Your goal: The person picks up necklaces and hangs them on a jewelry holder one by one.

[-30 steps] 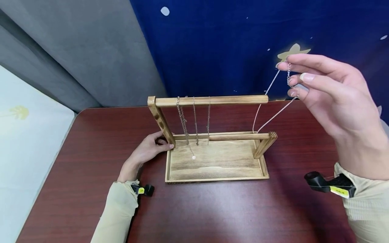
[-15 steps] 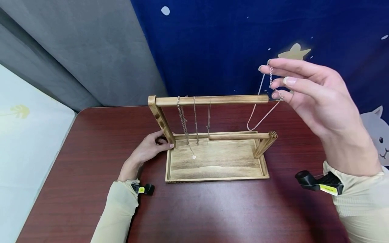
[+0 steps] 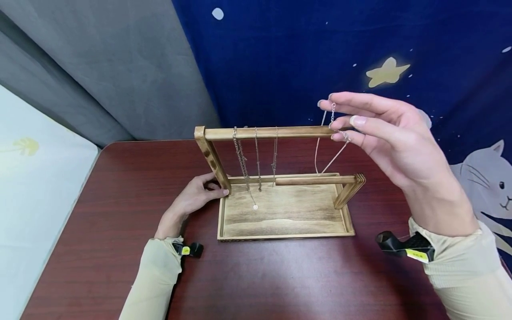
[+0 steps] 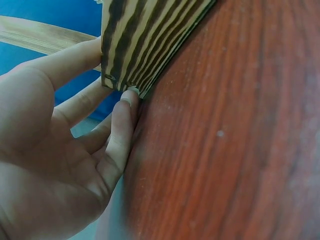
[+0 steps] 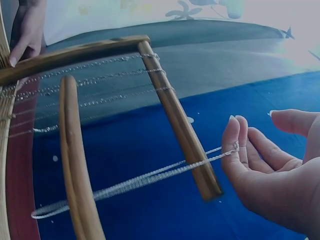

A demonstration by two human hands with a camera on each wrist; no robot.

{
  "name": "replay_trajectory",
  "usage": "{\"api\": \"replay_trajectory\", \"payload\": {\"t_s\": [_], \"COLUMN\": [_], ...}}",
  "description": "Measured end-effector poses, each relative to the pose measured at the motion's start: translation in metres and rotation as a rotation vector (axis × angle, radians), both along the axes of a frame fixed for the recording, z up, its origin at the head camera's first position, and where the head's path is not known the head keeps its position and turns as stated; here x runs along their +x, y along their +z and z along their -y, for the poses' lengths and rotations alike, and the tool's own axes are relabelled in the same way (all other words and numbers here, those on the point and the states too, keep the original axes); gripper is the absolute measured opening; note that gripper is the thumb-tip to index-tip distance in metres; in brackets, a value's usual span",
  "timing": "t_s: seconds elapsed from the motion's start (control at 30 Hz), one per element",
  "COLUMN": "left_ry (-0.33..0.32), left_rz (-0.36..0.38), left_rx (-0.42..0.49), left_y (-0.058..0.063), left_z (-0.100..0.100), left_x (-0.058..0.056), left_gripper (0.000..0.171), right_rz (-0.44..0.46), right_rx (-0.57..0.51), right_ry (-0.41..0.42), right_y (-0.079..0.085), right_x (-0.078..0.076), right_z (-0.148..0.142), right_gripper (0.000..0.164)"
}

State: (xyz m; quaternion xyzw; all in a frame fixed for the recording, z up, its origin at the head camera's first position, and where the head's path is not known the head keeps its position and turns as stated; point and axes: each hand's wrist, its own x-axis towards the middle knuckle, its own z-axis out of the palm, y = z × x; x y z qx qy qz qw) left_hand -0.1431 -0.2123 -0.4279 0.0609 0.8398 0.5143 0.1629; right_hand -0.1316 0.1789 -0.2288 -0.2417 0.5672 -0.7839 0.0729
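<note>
A wooden necklace stand has a tray base, an upper bar and a lower bar. My left hand grips the foot of its left post; in the left wrist view its fingers touch the striped wood. My right hand holds a thin silver necklace by its ends at the fingertips, near the upper bar's free right end. In the right wrist view one strand crosses before that bar and one behind it. The loop hangs down behind the lower bar.
Several necklaces hang on the left half of the upper bar, one with a small round pendant. The stand is on a dark red table. A blue curtain and a grey curtain are behind.
My right hand has moved left and down with the necklace, bringing the strands across the upper bar's right end. My left hand has stayed at the post.
</note>
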Motion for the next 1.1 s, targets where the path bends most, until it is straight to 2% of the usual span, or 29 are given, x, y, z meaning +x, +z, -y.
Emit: {"api": "replay_trajectory", "payload": {"t_s": [0.53, 0.7, 0.93, 1.1], "left_ry": [-0.005, -0.005, 0.003, 0.002], "left_rz": [0.003, 0.001, -0.004, 0.001], "left_rx": [0.005, 0.015, 0.015, 0.003], "left_y": [-0.001, 0.000, -0.001, -0.002], "left_z": [-0.002, -0.002, -0.002, -0.001], "left_x": [-0.001, 0.000, -0.001, -0.003], "left_gripper": [0.054, 0.054, 0.052, 0.053], "right_rz": [-0.005, -0.013, -0.025, -0.015], "right_rx": [0.092, 0.064, 0.109, 0.161], "right_ry": [0.058, 0.098, 0.061, 0.090], "right_y": [-0.008, -0.013, -0.014, -0.014], "right_x": [0.005, 0.004, 0.009, 0.014], "right_z": [0.018, 0.021, 0.024, 0.025], "right_gripper": [0.039, 0.038, 0.030, 0.034]}}
